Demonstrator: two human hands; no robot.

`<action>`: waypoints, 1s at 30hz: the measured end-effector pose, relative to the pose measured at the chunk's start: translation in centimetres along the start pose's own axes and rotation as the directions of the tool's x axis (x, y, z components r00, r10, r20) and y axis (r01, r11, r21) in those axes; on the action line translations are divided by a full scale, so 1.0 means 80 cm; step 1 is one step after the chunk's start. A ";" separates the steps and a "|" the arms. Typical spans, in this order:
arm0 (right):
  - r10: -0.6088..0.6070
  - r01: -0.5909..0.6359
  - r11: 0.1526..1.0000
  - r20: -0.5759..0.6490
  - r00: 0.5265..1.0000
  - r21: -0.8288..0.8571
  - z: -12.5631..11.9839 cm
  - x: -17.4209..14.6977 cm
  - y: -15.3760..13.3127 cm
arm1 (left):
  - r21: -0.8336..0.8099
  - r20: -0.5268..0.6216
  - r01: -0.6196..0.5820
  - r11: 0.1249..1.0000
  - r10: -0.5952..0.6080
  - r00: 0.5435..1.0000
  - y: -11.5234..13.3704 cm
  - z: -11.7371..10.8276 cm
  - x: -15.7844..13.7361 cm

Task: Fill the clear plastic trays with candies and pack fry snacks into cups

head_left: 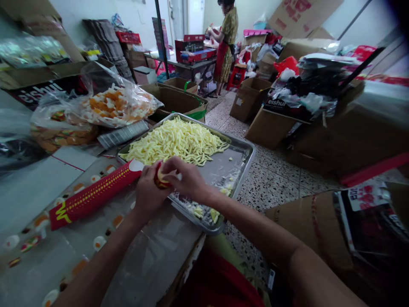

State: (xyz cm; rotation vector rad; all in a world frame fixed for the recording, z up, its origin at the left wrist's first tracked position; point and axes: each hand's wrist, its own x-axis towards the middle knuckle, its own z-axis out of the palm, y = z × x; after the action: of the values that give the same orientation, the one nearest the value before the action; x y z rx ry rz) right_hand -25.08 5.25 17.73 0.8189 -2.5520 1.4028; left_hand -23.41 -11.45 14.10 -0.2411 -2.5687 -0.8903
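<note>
My left hand point(148, 187) is wrapped around a small red carton point(162, 181) with yellow marks, its opening turned toward my right hand. The fingers of my right hand point(183, 177) are bent together at that opening, where something pale yellow shows; what they pinch is hidden. Just beyond both hands, a metal tray point(244, 153) holds a heap of pale yellow, fry-shaped strips point(179, 140). Crumbs and broken bits point(207, 213) lie in its near corner. Left of my hands lies a long nested stack of red fry cartons point(96, 194) with a yellow logo.
Clear bags of orange-and-white pieces point(111, 104) and brown, bun-like pieces point(64, 130) sit at the left. Plastic film with small printed pictures covers the table point(137, 260). Open cardboard boxes point(251, 98) stand on the speckled floor. Farther back, a person point(225, 47) stands by another table.
</note>
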 end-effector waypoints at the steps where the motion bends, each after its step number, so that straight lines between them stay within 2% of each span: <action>1: -0.012 0.012 1.000 -0.047 0.999 0.010 -0.018 -0.005 0.015 | -0.013 0.017 -0.006 1.000 0.006 1.000 0.002 0.002 0.004; 2: 0.006 -0.008 1.000 -0.095 0.995 -0.020 -0.037 -0.008 0.032 | -0.026 0.023 -0.007 1.000 0.008 1.000 0.003 0.004 0.007; 4: 0.048 -0.073 0.976 -0.123 0.991 -0.205 -0.075 -0.009 0.070 | -0.054 0.020 0.001 0.999 0.000 1.000 0.005 0.010 0.013; 6: 0.060 -0.056 0.888 -0.007 0.998 -0.455 -0.105 -0.005 0.104 | -0.080 0.016 0.008 0.997 -0.006 1.000 0.006 0.014 0.017; 8: 0.048 0.074 0.767 0.172 0.984 -0.638 -0.122 0.002 0.128 | -0.093 0.021 0.002 0.996 0.000 1.000 0.007 0.016 0.019; 11: 0.017 0.282 0.613 0.369 0.929 -0.738 -0.124 0.012 0.141 | -0.082 0.040 -0.023 0.996 0.027 0.999 0.007 0.015 0.018; 14: 0.018 0.376 0.554 0.461 0.887 -0.743 -0.119 0.020 0.140 | -0.056 0.071 -0.056 0.997 0.060 0.996 0.005 0.014 0.016; 17: 0.064 0.348 0.588 0.471 0.880 -0.730 -0.116 0.030 0.142 | -0.048 0.115 -0.090 0.995 0.095 0.989 0.008 0.017 0.013; 21: 0.216 0.122 0.695 0.368 0.904 -0.708 -0.114 0.036 0.147 | -0.073 0.201 -0.098 0.992 0.111 0.973 0.019 0.021 0.008; 23: 0.190 0.115 0.705 0.344 0.920 -0.700 -0.116 0.032 0.142 | -0.071 0.237 -0.082 0.994 0.096 0.967 0.023 0.020 0.005; 26: 0.073 0.180 0.725 0.334 0.940 -0.665 -0.125 0.017 0.119 | -0.039 0.264 -0.039 0.998 0.048 0.963 0.025 0.013 -0.003; 27: 0.076 0.147 0.750 0.306 0.949 -0.645 -0.129 0.011 0.107 | -0.024 0.267 -0.027 0.999 0.033 0.963 0.025 0.011 -0.006; 30: 0.190 -0.075 0.863 0.184 0.964 -0.499 -0.126 -0.001 0.066 | 0.008 0.255 -0.034 0.999 0.031 0.967 0.031 0.006 -0.015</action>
State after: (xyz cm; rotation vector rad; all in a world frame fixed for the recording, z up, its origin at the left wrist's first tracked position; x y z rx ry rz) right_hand -29.22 15.73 19.48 0.7528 -2.9904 0.6446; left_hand -21.76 -9.22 14.64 -0.4174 -2.7951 -0.8809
